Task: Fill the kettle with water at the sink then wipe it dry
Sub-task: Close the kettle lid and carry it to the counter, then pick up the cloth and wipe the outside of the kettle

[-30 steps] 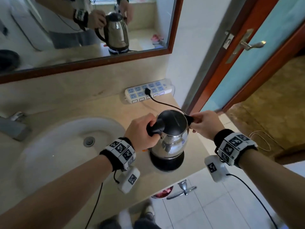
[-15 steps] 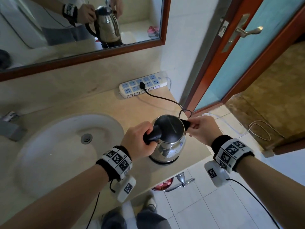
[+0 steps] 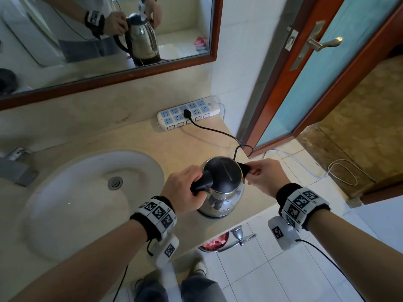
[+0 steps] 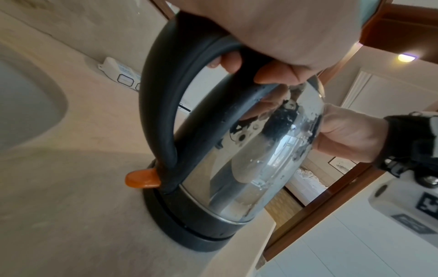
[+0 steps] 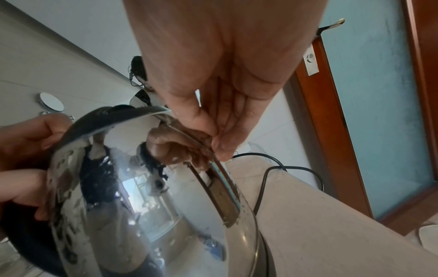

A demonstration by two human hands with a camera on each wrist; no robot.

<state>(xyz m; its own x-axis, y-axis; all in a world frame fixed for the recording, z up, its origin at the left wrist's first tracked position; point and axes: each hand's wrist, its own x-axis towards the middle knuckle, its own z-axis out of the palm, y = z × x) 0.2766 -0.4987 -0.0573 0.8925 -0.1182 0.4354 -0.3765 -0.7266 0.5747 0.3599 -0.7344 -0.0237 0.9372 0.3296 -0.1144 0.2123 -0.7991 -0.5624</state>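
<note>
A shiny steel kettle (image 3: 224, 192) with a black lid stands upright on its black base (image 4: 189, 224) near the counter's front right edge. My left hand (image 3: 184, 189) grips the black handle (image 4: 161, 93), fingers curled round its top. My right hand (image 3: 261, 177) pinches the black spout at the kettle's right side; in the right wrist view the right hand (image 5: 213, 84) has its fingertips pressed against the steel rim. Water drops speckle the kettle wall (image 5: 142, 196). An orange switch (image 4: 140, 180) sticks out at the handle's foot. The white sink (image 3: 65, 214) lies to the left.
A grey faucet (image 3: 15, 166) stands at the far left. A white power strip (image 3: 187, 114) lies against the back wall, with the black cord (image 3: 218, 131) running to the kettle base. Above hangs a mirror (image 3: 65, 68). An open door (image 3: 327, 83) is on the right.
The kettle has come down onto its black base, which showed more from under it a second ago. Both hands keep their hold on handle and spout.
</note>
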